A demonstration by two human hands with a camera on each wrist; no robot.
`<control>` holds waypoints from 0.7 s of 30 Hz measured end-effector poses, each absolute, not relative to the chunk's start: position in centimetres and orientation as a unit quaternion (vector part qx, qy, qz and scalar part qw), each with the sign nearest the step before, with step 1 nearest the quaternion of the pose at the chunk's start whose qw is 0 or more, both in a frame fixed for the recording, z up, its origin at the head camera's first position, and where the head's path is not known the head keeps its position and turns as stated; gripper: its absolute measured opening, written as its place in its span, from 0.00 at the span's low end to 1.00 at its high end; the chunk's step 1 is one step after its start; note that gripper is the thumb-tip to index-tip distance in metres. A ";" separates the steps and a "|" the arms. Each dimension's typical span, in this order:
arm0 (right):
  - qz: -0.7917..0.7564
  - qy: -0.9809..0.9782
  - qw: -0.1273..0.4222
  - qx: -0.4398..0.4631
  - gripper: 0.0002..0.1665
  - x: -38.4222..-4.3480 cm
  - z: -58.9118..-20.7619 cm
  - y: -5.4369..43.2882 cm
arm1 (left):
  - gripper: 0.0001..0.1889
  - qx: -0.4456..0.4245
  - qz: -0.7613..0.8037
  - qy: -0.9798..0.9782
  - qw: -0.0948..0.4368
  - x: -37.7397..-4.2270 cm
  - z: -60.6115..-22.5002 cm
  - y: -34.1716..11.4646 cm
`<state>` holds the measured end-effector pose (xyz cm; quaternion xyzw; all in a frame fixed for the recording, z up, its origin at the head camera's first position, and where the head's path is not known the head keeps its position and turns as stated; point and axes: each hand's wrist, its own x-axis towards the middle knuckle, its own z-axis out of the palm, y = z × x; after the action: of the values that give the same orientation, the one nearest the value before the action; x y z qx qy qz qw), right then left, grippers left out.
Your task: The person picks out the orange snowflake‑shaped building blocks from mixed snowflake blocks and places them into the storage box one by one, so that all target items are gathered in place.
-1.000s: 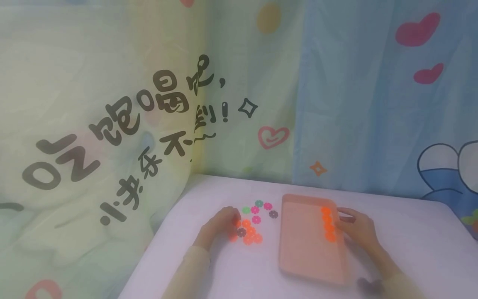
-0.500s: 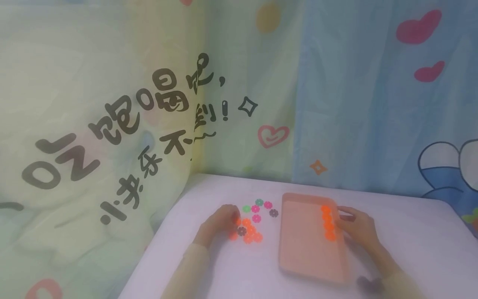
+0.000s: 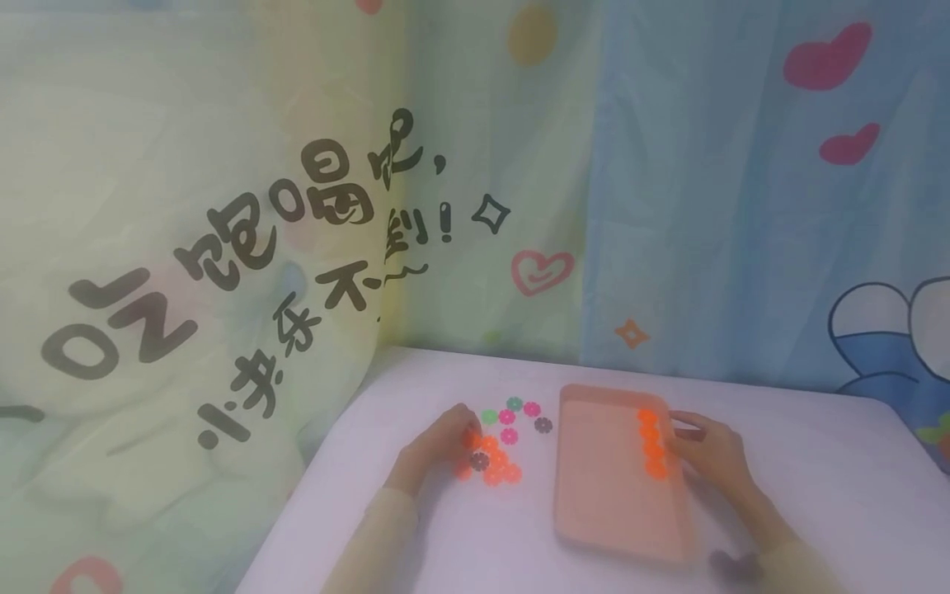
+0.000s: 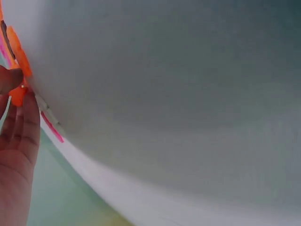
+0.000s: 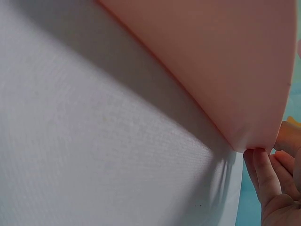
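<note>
Pinching an orange piece [image 4: 18,97] between thumb and fingers with the left hand [image 3: 449,433], right at the orange pile [image 3: 497,469], between the pink tray [image 3: 604,495] and the left edge of the table [image 3: 482,544]! Gripping that tray with the right hand [image 3: 711,455], on its right rim near the far corner. Now inside, along that rim, to a row of orange flowers [image 3: 653,450]. On toward the table's far edge, to pink pieces [image 3: 508,436], green pieces [image 3: 490,417] and a dark piece [image 3: 543,425]

A white table [image 3: 445,536] bears pink tray [image 3: 601,478], flower-shaped discs [image 3: 499,456].
</note>
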<state>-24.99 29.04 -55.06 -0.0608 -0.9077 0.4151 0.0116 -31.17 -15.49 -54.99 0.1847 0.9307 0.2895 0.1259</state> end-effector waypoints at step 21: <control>0.400 -0.914 0.015 -0.070 0.38 -25.2 -55.4 29.0 | 0.18 0.175 0.275 0.936 0.131 -30.7 -54.7 -16.2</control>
<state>-25.17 28.97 -55.38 -0.0702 -0.9136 0.4003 0.0148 -30.71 -16.22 -54.70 0.1750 0.9363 0.2748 0.1310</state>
